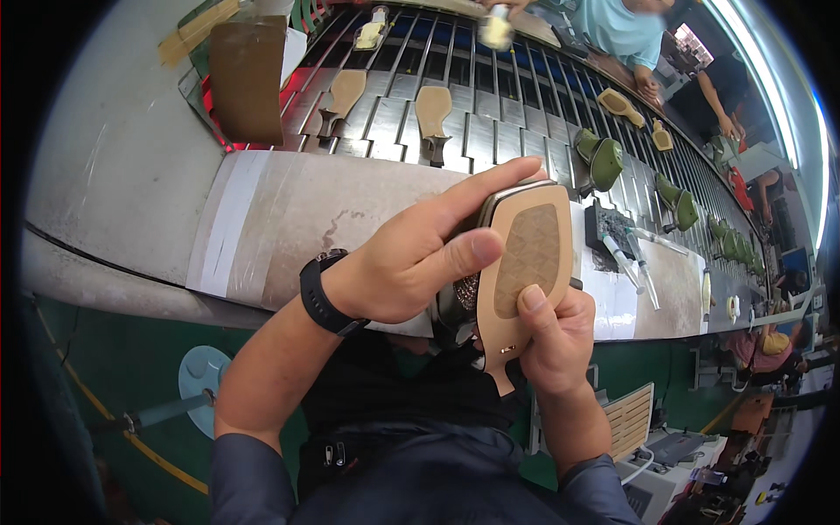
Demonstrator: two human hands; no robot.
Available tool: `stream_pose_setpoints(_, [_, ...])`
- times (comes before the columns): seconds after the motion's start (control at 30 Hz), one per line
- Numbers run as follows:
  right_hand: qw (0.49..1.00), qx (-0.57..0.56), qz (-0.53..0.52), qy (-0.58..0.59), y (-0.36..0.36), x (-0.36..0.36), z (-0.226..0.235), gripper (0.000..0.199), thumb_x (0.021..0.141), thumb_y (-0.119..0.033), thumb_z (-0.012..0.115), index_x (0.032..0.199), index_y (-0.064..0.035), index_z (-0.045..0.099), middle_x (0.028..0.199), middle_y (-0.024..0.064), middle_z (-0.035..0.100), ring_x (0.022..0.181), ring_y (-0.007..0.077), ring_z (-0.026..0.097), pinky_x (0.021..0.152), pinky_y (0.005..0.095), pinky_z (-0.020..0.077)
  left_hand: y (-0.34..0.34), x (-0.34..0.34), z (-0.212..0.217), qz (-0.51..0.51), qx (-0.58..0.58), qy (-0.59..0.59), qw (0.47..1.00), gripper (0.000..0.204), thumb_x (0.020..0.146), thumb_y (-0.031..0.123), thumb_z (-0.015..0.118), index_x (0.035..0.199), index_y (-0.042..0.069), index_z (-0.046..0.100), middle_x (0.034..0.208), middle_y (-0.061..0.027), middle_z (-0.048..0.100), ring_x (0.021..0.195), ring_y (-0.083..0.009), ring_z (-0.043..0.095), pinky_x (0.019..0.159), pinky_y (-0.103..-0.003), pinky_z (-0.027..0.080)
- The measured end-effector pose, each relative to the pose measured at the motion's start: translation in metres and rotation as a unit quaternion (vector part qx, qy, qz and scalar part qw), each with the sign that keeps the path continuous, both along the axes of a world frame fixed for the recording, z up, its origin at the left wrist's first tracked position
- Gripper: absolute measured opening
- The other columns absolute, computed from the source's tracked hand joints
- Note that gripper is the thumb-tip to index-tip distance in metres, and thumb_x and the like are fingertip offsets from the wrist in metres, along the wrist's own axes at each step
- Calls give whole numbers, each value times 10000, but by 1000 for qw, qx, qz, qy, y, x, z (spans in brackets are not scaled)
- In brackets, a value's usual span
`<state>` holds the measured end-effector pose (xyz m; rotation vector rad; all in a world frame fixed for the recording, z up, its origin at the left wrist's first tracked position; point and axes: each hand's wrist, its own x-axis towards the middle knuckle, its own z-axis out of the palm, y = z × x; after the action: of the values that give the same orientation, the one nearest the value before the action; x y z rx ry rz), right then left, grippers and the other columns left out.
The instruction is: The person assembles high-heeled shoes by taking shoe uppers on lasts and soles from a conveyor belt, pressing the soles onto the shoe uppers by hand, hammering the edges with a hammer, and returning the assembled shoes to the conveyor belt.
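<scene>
Just past the near edge of the bench I hold a shoe (529,249) with its tan sole facing up. A darker, textured patch fills the middle of the sole, and its narrow end points toward me. My left hand (398,262) grips the wide end, thumb on the sole's left edge and fingers stretched along the far side. On the lower right my right hand (560,341) is closed round the shoe, its thumb pressed on the sole. A dark shiny part with a glittery strip shows beneath; most of the upper is hidden.
Beyond the bench (350,201) runs a metal roller conveyor carrying loose tan soles (433,109) and several green shoe lasts (602,162). Syringe-like tubes (626,262) lie by a black block (608,229) on the right. A brown board (248,83) stands left; co-workers (621,35) sit opposite.
</scene>
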<state>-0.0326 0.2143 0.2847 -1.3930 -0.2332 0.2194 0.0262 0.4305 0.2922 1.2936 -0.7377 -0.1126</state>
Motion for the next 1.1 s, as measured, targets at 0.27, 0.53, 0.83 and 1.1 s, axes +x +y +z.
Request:
stream_pose_setpoints(0.27, [993,-106,3,-47,7,-31,9,325,1093,-228,635,904,18,731,736,45,714,633,84,634,550,280,481,14,-35,5,61,-5,-2,998,659,1081,397,608,1518,-87,508,1560,-324,513,1424,-364,560,1190,-449,435])
stream_pose_setpoints(0.53, [961,-145,76,-222,38,-54,8,151,956,-89,766,826,-40,708,630,89,589,509,286,569,496,393,442,27,-101,26,196,-66,89,974,241,1051,201,687,1138,-23,699,1240,-378,699,1171,-399,730,985,-496,610])
stream_pose_setpoints(0.83, [932,-170,94,-306,63,-54,14,149,894,-124,823,868,-27,712,635,99,585,529,295,590,499,414,460,41,-117,48,293,6,108,950,267,971,135,773,1000,33,528,1023,-202,703,995,-289,750,982,-473,616])
stream_pose_setpoints(1.1, [943,-155,109,-274,63,-42,21,217,938,-129,783,795,-39,647,609,115,544,510,318,565,487,425,448,53,-113,40,339,83,45,936,244,1001,171,747,1069,-32,629,1032,-145,651,973,-260,727,1002,-475,609])
